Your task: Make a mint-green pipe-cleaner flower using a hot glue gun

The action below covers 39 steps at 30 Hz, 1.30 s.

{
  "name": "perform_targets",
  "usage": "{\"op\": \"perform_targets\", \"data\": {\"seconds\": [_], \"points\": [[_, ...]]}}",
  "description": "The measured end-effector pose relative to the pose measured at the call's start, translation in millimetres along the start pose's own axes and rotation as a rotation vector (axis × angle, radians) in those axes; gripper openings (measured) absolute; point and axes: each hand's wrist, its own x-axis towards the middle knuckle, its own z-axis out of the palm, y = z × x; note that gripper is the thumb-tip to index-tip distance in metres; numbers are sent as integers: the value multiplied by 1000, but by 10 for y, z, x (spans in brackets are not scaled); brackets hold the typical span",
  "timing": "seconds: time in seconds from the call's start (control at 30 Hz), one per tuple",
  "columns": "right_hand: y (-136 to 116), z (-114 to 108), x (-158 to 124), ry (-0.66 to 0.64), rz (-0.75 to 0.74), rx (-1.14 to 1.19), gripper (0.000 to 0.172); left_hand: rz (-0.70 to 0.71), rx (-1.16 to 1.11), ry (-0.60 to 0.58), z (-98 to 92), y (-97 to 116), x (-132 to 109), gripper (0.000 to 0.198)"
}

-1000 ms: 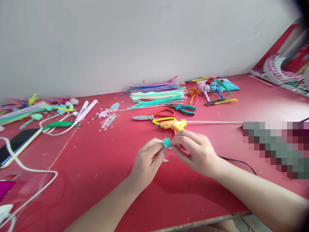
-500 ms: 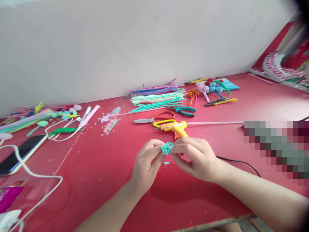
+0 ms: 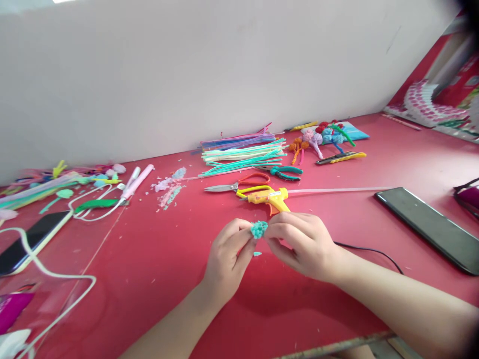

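Note:
A small teal flower shape of bent pipe cleaner [image 3: 258, 230] is pinched between my two hands, above the near middle of the table. My left hand [image 3: 231, 249] is closed on its left side with thumb and fingers. From the right, my right hand [image 3: 303, 242] grips its edge, fingertips pressed together. A tiny teal scrap [image 3: 257, 254] lies on the table just below. Right behind my hands rests a yellow glue gun [image 3: 271, 198] with a long glue stick in its back. Scissors [image 3: 239, 185] with red and yellow handles lie beside its nozzle.
Teal-handled pliers [image 3: 284, 171] and bundles of pipe cleaners [image 3: 243, 157] lie near the wall. Finished pipe-cleaner flowers [image 3: 312, 139] and a utility knife [image 3: 342, 157] are at the back right. A phone [image 3: 430, 227] is at right, another phone [image 3: 37, 237] at left. Fluff scraps [image 3: 170, 187] litter the red table [image 3: 157, 289].
The teal piece has turned slightly between my fingers, and the loop at its upper right looks smaller. Both hands keep their grip in nearly the same place. The view shifted a little.

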Motion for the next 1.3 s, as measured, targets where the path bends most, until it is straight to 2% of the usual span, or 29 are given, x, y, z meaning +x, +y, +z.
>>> {"op": "perform_targets", "data": {"seconds": [0.67, 0.8, 0.9, 0.97, 1.03, 1.1, 1.2, 1.3], "points": [[7, 40, -17, 5, 39, -28, 12, 16, 24, -5, 12, -27, -12, 16], [-6, 23, -14, 3, 49, 2, 13, -35, -1, 4, 18, -19, -1, 16], [16, -38, 17, 50, 125, 47, 10, -94, -15, 29, 2, -31, 7, 17], [78, -79, 46, 66, 266, -34, 7, -89, 17, 70, -21, -50, 16, 17], [178, -96, 70, -27, 469, -223, 25, -49, 76, 135, -48, -78, 26, 15], [289, -83, 81, -230, 659, -397, 38, 15, 148, 199, -70, -113, 34, 9], [412, -35, 72, -448, 802, -501, 41, 125, 245, 255, -91, -167, 34, 10], [476, 7, 47, -510, 859, -471, 37, 195, 321, 271, -103, -202, 25, 15]]}}
